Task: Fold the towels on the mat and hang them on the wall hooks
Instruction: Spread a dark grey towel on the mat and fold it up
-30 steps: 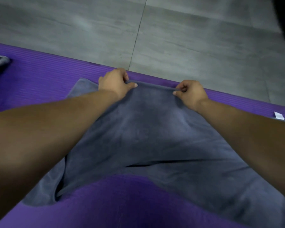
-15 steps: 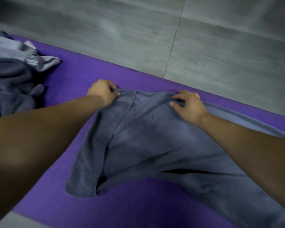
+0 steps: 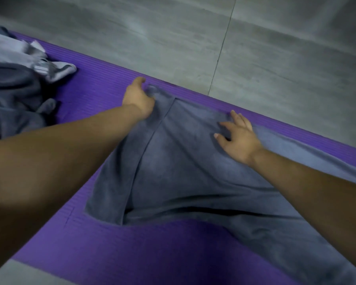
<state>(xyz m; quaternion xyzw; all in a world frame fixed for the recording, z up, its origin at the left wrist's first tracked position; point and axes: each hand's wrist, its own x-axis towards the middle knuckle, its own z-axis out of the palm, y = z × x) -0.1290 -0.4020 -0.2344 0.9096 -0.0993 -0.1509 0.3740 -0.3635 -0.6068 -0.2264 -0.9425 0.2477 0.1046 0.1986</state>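
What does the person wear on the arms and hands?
Nothing that shows. The left forearm and right forearm are bare to the frame edge, without sleeves. The left hand and right hand carry no gloves; no watch, bracelet or ring is visible.

One head-worn view looks down (closely) onto the mat [image 3: 173,254].

The scene was dimly and evenly lit, and no single light source or glare could be made out. A dark line of shadow was cast under the raised fold of the grey towel [image 3: 193,161], and a softer one beneath the right hand [image 3: 240,140]. The left hand [image 3: 138,99] and the heap of cloth [image 3: 19,89] were smeared by motion blur. The upper corners over the floor [image 3: 296,58] were darkened. The near left forearm [image 3: 49,171] was rendered soft.
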